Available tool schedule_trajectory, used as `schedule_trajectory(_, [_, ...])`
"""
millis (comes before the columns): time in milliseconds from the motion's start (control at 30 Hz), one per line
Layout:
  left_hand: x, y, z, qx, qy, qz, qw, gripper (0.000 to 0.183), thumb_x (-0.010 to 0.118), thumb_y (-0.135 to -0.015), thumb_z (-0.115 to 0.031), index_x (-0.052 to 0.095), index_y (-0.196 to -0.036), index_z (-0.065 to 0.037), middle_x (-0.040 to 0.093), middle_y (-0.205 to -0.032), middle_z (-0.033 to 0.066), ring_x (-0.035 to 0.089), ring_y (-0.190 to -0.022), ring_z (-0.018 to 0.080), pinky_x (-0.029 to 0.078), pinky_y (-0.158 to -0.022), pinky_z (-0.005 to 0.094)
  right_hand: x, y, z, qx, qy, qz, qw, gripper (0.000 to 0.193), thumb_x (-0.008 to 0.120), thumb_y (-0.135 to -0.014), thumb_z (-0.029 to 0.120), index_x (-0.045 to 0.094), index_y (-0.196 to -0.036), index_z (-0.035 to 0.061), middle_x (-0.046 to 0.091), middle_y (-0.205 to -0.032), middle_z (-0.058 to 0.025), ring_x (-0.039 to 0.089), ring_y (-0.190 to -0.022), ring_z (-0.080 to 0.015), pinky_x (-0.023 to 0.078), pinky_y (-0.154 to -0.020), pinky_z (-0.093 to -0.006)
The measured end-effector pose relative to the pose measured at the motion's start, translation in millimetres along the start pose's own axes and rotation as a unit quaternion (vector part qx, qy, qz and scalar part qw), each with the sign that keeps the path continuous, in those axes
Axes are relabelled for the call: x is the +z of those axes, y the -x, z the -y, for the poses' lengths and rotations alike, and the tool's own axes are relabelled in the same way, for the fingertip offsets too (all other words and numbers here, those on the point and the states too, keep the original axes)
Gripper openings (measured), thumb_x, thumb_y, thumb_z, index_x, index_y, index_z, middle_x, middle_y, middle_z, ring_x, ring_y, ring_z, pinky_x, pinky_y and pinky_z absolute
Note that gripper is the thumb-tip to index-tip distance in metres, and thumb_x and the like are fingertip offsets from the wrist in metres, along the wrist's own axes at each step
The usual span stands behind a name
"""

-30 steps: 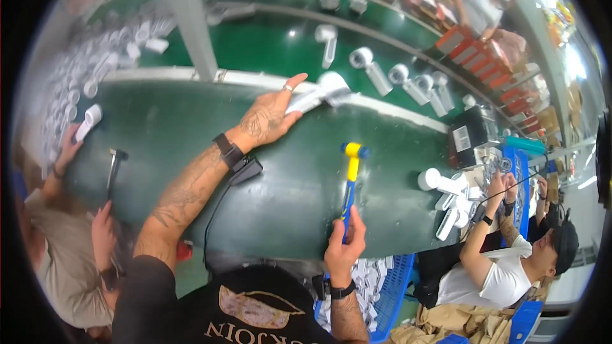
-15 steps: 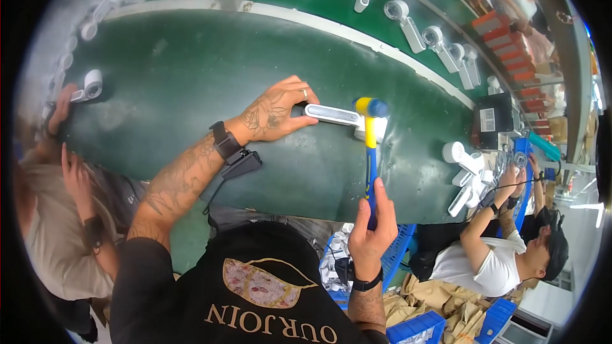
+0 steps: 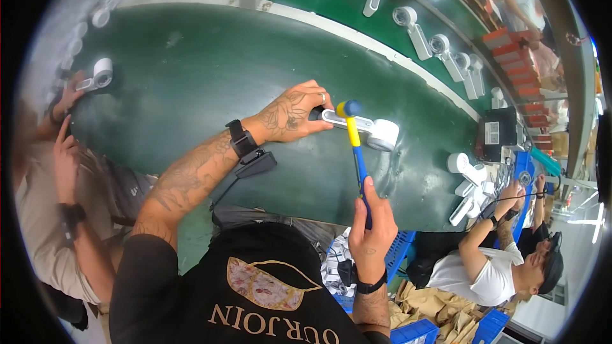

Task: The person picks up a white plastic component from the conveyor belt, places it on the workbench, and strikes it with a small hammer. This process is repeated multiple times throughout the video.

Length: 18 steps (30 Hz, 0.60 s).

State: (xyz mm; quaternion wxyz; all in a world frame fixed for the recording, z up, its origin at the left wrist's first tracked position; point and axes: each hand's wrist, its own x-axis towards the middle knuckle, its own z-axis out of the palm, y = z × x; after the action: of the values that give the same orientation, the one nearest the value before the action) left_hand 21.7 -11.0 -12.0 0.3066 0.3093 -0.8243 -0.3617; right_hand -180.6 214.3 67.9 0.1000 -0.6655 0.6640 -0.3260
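Observation:
A white handheld fan (image 3: pixel 384 134) lies level over the green work surface, its round head to the right. My left hand (image 3: pixel 294 112) is closed on the far left end of the fan's handle, thumb on the near side. In my right hand (image 3: pixel 372 232) is a mallet (image 3: pixel 358 158) with a yellow and blue head and a blue grip. The mallet's head is over the middle of the fan's handle; whether it touches cannot be made out. My right index finger stretches along the grip.
Several white fans (image 3: pixel 468 181) are heaped at the right edge of the bench (image 3: pixel 210 70), near a black box (image 3: pixel 499 132). More fans (image 3: pixel 417 41) stand past the white rail (image 3: pixel 408 62). Co-workers sit on both sides; the left one's hand holds a fan (image 3: pixel 102 73). Blue crates (image 3: pixel 414 332) are below right.
The mallet's head has moved left along the fan, from beside the fan's round head to over its handle. My left hand keeps its hold. The whole view has shifted slightly.

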Motion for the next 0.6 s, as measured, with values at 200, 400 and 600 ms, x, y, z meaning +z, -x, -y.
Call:
schedule_trajectory(200, [1, 3, -3, -0.013, -0.016, 0.007, 1.0, 0.03, 0.089, -0.09, -0.022, 0.071, -0.106, -0.004, 0.072, -0.103, 0.0079, 0.065, -0.105, 0.0301, 0.057, -0.094, 0.04, -2, -8, -1, -0.015, 0.032, 0.04, 0.999, 0.046, 0.07, -0.1, -0.007, 0.07, -0.146, 0.0003, 0.07, -0.091, -0.0155, 0.065, -0.074, -0.024, 0.055, -0.069, -0.0351])
schedule_trajectory(400, [4, 1, -7, -0.046, 0.133, -0.002, 0.99, 0.03, 0.083, -0.097, -0.021, 0.072, -0.119, -0.005, 0.069, -0.127, 0.0071, 0.065, -0.106, 0.0213, 0.057, -0.095, 0.0385, -1, 19, -25, 0.027, -0.058, -0.063, 0.996, 0.046, 0.067, -0.108, 0.0, 0.061, -0.153, -0.0038, 0.074, -0.115, -0.0101, 0.06, -0.083, -0.0094, 0.05, -0.072, -0.0246])
schedule_trajectory(600, [-9, 4, -14, -0.011, 0.072, 0.014, 0.997, 0.031, 0.078, -0.1, -0.015, 0.071, -0.13, -0.01, 0.062, -0.137, 0.0077, 0.066, -0.1, 0.0206, 0.057, -0.087, 0.0339, 8, 25, -33, 0.079, -0.082, -0.059, 0.992, 0.046, 0.064, -0.11, 0.003, 0.059, -0.155, -0.002, 0.072, -0.117, -0.0079, 0.062, -0.086, -0.0072, 0.051, -0.074, -0.0229])
